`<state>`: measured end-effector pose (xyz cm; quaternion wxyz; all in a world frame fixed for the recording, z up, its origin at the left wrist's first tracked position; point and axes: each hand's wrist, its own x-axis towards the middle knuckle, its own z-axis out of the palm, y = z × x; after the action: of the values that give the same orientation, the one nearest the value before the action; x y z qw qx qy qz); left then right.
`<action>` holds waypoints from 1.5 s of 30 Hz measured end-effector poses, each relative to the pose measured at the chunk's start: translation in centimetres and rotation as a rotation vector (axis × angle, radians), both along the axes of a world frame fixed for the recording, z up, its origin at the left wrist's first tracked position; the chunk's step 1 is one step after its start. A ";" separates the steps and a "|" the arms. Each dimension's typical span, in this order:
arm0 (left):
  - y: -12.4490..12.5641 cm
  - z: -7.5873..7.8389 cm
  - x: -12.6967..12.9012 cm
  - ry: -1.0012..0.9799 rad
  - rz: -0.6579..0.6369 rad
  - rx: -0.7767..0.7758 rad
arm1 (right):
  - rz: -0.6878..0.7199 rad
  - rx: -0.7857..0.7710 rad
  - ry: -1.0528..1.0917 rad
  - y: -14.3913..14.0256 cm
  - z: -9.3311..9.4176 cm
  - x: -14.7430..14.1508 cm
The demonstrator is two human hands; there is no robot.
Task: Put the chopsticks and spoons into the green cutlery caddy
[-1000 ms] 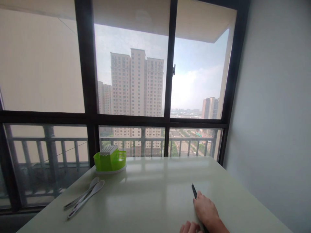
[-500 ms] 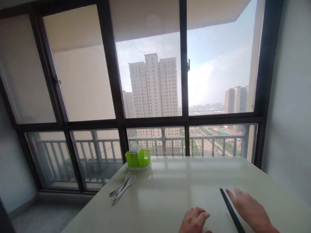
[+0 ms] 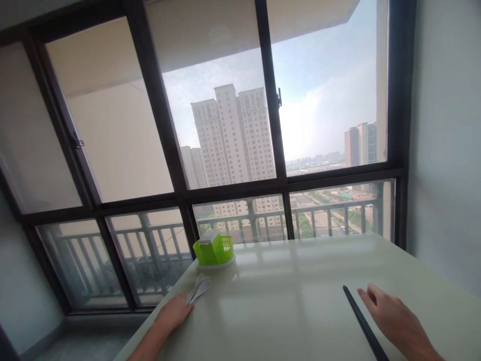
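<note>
My left hand (image 3: 175, 312) lies over the handles of two white spoons (image 3: 202, 287) on the left part of the table. Its fingers are closed around the handles, which are mostly hidden beneath it; the spoon bowls point away toward the basket. On the right, my right hand (image 3: 394, 317) hovers or rests just beside a pair of dark chopsticks (image 3: 363, 321). Nothing is in it, and its thumb and fingers stand apart, loosely bent. The chopsticks lie side by side on the table, slanting toward its far side.
A bright green basket (image 3: 214, 253) with a white base stands at the table's far left corner. The pale glossy table (image 3: 278, 296) reaches a dark-framed window (image 3: 233, 188). A plain wall (image 3: 443, 175) rises on the right, and floor shows at the lower left.
My left hand has moved from the near middle of the table leftward onto the spoon handles. My right hand stays beside the chopsticks, its fingers more bent. The view has tilted.
</note>
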<state>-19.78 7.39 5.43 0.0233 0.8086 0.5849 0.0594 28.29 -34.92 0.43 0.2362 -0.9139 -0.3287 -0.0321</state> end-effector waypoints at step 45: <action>-27.9 -6.5 21.4 -0.047 -0.563 -0.358 | 0.588 0.162 -0.235 9.8 -0.1 -5.7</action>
<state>1.64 -20.53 -1.05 0.1939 0.9199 0.3390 -0.0343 22.57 -25.09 0.30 0.2675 -0.7482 -0.5998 -0.0940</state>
